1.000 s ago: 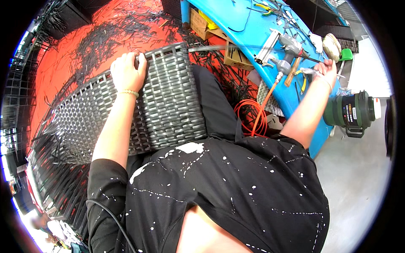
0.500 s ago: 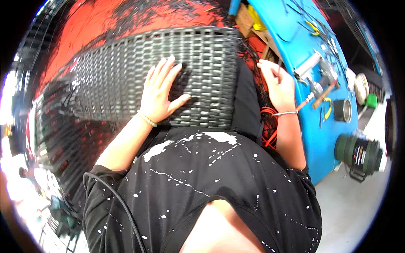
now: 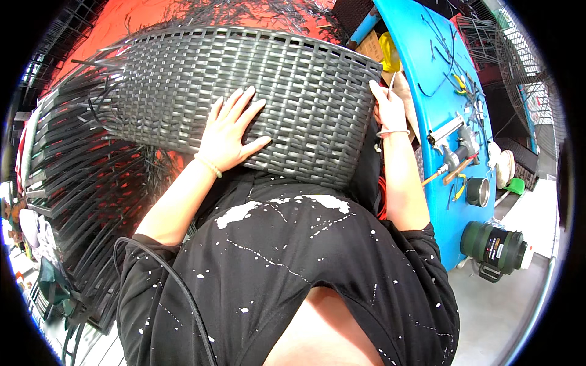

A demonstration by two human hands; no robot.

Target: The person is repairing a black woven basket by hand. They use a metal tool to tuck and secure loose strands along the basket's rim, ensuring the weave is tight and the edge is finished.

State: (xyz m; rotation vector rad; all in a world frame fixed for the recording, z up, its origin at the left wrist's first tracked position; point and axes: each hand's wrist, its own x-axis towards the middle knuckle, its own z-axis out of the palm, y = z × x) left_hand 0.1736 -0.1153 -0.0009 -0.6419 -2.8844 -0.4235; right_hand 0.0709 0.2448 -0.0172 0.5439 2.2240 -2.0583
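Observation:
A dark grey woven rattan panel (image 3: 305, 110) lies across my lap, its right end angled toward me. My left hand (image 3: 229, 131) rests flat on its weave near the front edge, fingers spread, holding nothing. At the panel's right edge, my right hand (image 3: 389, 107) is closed, with thumb and fingertips up against the corner. A thin pale sliver shows by those fingers, but I cannot make out what it is. Loose dark strips (image 3: 79, 183) fan out from the panel's left side.
On my right a blue table (image 3: 433, 238) holds a power tool (image 3: 462, 152), a hammer (image 3: 458, 171), yellow-handled pliers (image 3: 460, 188), a roll of tape (image 3: 478, 192) and cut strips. A large dark green cylinder (image 3: 491, 247) stands beside it. Strip scraps litter the red surface (image 3: 165, 15) beyond.
My right hand has come from beside the blue table to the panel's right edge. The panel's right end now reaches farther right and slants. My left hand stays flat on the weave.

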